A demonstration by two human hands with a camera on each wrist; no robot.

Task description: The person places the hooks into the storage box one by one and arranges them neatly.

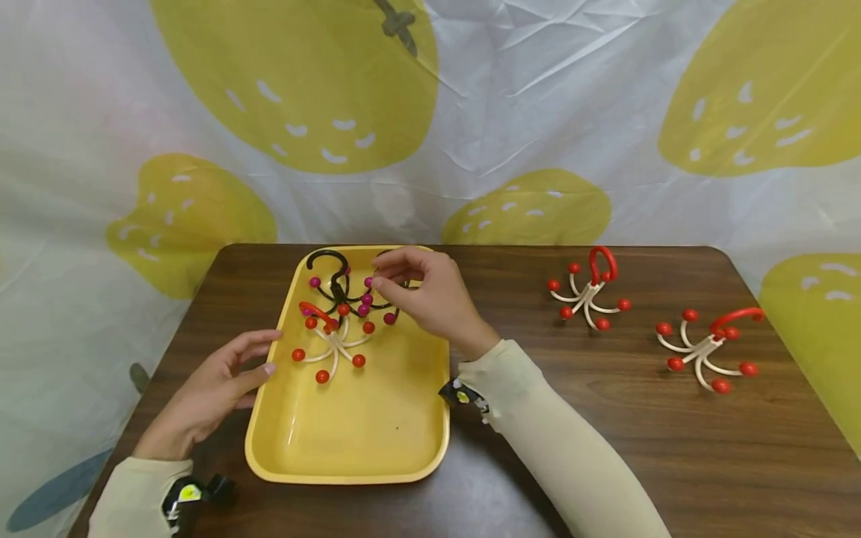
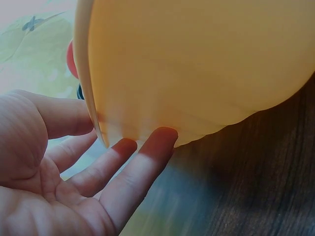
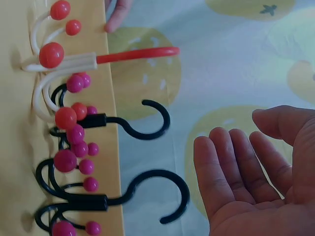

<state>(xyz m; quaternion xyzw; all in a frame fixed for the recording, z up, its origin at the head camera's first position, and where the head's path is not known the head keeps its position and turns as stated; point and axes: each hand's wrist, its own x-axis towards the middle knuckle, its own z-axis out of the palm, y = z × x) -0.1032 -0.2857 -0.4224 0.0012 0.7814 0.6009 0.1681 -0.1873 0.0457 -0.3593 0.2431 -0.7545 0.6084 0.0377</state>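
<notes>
My left hand (image 1: 210, 392) holds the left rim of a yellow tray (image 1: 370, 426), the thumb at the rim and the fingers against the outer wall (image 2: 197, 64). Over the tray's far right part is my right hand (image 1: 433, 295), nothing between its relaxed fingers. The right wrist view shows it apart from the claw-shaped hanging hooks. Inside the tray lie a white hook with red ball tips (image 1: 335, 341) and a black hook with pink ball tips (image 1: 338, 290). A second black hook (image 3: 88, 202) sits beside them, partly hidden by my right hand in the head view.
Two more white hooks with red ball tips stand on the brown wooden table (image 1: 578, 418), one farther back (image 1: 588, 295) and one nearer the right edge (image 1: 705, 347). A lemon-print cloth (image 1: 525, 112) hangs behind the table.
</notes>
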